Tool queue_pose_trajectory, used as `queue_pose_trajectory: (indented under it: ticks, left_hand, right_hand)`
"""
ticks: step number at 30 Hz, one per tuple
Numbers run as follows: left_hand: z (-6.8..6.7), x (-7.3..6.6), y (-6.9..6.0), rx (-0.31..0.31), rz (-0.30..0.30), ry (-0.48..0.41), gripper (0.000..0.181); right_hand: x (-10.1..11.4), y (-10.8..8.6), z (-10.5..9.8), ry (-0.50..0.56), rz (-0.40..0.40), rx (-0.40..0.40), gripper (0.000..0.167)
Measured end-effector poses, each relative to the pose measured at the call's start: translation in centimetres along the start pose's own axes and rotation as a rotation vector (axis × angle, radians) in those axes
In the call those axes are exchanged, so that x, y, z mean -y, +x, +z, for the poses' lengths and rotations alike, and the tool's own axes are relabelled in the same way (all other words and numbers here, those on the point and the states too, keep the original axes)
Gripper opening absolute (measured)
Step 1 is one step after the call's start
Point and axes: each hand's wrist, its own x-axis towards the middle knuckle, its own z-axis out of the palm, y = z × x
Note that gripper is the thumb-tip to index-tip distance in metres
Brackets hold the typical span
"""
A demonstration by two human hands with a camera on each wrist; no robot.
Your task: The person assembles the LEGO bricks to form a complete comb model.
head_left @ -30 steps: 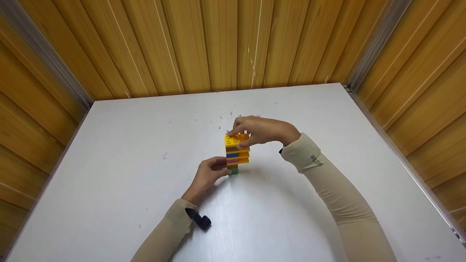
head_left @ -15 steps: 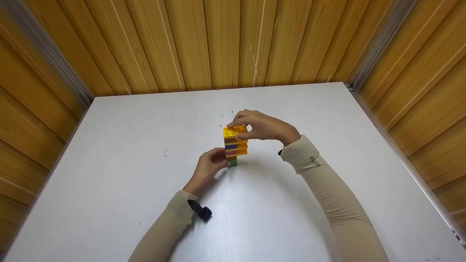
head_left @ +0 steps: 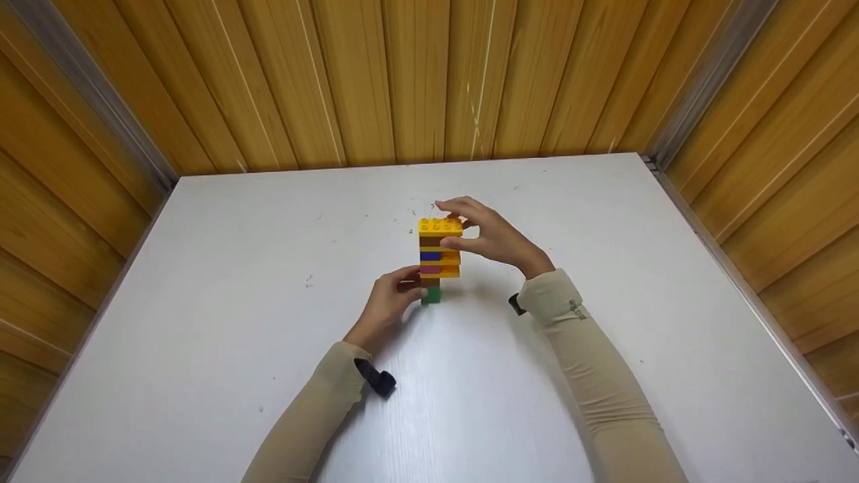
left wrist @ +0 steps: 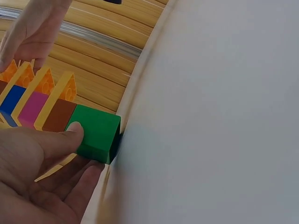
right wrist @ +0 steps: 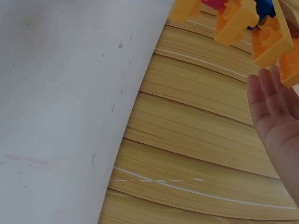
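Note:
A tower of toy building bricks (head_left: 430, 256) stands upright on the white table. Its base is a green brick (left wrist: 96, 130), with a brown brick (left wrist: 59, 115) above it. Higher up, pink (left wrist: 32, 109) and blue bricks (left wrist: 13, 100) alternate with yellow plates that jut out to the right. My left hand (head_left: 386, 305) pinches the tower low down, its thumb on the green brick. Beside the topmost yellow plate (head_left: 436, 225) is my right hand (head_left: 493, 235), fingers extended and spread. Whether its thumb touches the tower is unclear.
The white table (head_left: 201, 302) reaches back to a wood-panelled wall (head_left: 362, 80), with similar panels at both sides. Black straps with small mounts (head_left: 382, 384) sit at the wrists. Small dark marks dot the tabletop.
My right hand has loosened from the top yellow plate, its fingers lifting off and straightening to the right. My left hand keeps its hold at the base. The head view has shifted slightly.

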Motion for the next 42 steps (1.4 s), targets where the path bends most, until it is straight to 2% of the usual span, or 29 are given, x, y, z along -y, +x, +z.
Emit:
queue_pose_trajectory:
  ticks: [7, 11, 18, 25, 33, 38, 42]
  left_hand:
    - [0.3, 0.0, 0.3, -0.013, 0.007, -0.003, 0.046]
    - [0.3, 0.0, 0.5, -0.017, 0.017, -0.010, 0.047]
    - [0.3, -0.2, 1.2, -0.028, -0.008, 0.007, 0.047]
    - [0.4, -0.2, 1.8, -0.064, -0.070, -0.002, 0.048]
    - [0.8, -0.2, 2.0, -0.115, -0.072, -0.053, 0.049]
    - [0.9, -0.3, 2.3, -0.163, -0.075, -0.092, 0.050]
    - [1.1, -0.4, 2.7, -0.187, -0.076, -0.084, 0.049]
  right_hand:
    - [-2.0, -0.7, 0.8, 0.087, 0.120, -0.052, 0.074]
    - [-2.9, -1.2, 1.3, 0.139, 0.180, -0.048, 0.078]
    - [-3.8, -1.7, 1.7, 0.203, 0.292, -0.012, 0.089]
    - [-4.7, -1.4, 2.6, 0.183, 0.306, 0.014, 0.083]
    - [-4.7, -0.7, 2.8, 0.156, 0.323, -0.006, 0.077]
    - [-5.1, -0.2, 2.8, 0.136, 0.364, -0.007, 0.076]
    - [-5.4, 0.1, 2.7, 0.149, 0.397, -0.012, 0.076]
